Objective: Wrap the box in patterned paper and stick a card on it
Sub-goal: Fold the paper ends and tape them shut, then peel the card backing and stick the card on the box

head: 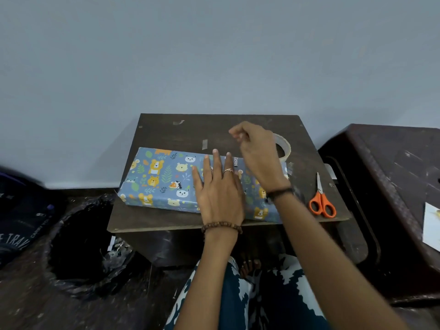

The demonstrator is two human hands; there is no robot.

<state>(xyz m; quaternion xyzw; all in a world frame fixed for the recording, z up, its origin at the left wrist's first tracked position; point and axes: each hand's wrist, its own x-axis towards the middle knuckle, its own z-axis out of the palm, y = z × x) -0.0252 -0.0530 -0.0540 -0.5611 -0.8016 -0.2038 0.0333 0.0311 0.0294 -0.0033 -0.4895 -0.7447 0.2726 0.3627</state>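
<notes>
Two hands | left (220,194) flat on wrapped box (166,179) | right (258,151) grip pinched, contents unclear

The right part of the wrapped box (166,182) is covered by the left hand (220,191) and the right hand (259,160), so the paper seam beneath them is not seen. The tape roll (284,146) is half hidden behind the right hand. The right fingertips (238,134) are blurred, and whether anything is pinched in that grip cannot be told. The small printed label (236,161) on the paper is too small to be read. The white card (431,225) is cut off by the right edge. The dark bag (16,225) at the left is cropped, its lettering only partly legible. The inside of the bin (81,244) is lost in shadow.
</notes>
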